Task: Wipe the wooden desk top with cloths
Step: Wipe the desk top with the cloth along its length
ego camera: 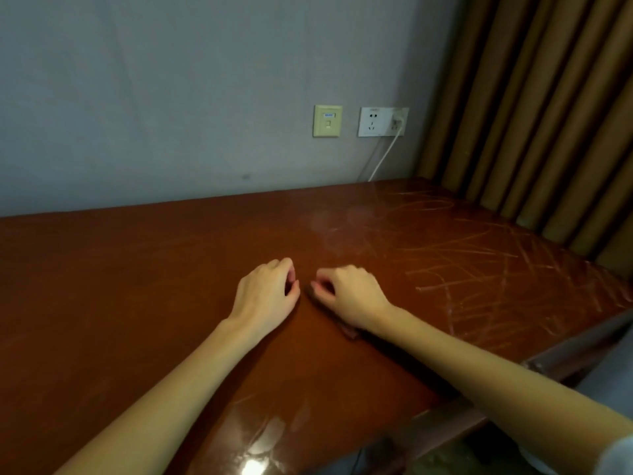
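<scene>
Left hand (270, 289) rests on the wooden desk top (137, 286). Its fingers are curled in with the thumb near the fingertips, and nothing shows in them. Right hand (349, 296) sits just beside it, fingertips facing the left's, also curled. Dark patch (347, 331) under its heel: cloth or shadow, cannot tell. No cloth plainly in view. Pale scratches (479, 262) lie right of the right fingers, apart.

Judgement: wiping looks not yet begun. Lay a cloth flat under the palm, press evenly, and overlap strokes toward the scratched side.

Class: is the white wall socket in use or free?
In use: a plug sits in the right half of the socket, its cable dropping toward the desk.
</scene>
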A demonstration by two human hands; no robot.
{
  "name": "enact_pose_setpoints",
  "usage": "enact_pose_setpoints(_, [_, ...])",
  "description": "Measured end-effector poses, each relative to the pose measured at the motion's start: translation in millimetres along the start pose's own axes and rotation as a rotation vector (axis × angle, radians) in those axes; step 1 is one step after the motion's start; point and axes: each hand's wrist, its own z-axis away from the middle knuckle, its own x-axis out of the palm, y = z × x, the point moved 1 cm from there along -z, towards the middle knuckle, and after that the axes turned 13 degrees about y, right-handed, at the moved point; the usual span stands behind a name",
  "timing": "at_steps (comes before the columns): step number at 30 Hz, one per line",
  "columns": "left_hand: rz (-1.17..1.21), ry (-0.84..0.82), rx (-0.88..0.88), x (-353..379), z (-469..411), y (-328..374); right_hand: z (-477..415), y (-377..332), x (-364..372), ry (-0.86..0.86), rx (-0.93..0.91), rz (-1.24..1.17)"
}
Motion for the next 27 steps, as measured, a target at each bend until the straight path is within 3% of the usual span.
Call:
enact_pose_setpoints(4, [0.016,-0.027,0.008,5,-14,-9,29,22,-20,-0.062,-0.056,0.011])
enact_pose_setpoints(9, [0.038,-0.024,-0.051,15,-29,-28,-11,88,-11,0.013,0.199,0.116])
enact_pose_setpoints(13, [0.032,0.010,-0.088,21,-36,-41,-65,98,14,0.074,0.315,0.184])
enact_pose_setpoints(18, [0.015,0.006,-0.076,31,-51,-43,-93,43,36,0.056,0.178,0.119])
enact_pose_setpoints(23, [0.026,-0.018,-0.065,44,-74,-48,-48,13,19,-0.066,-0.041,-0.010])
enact_pose_setpoints(27, [0.045,-0.004,-0.061,52,-82,-53,-39,66,2,-0.072,0.065,0.064])
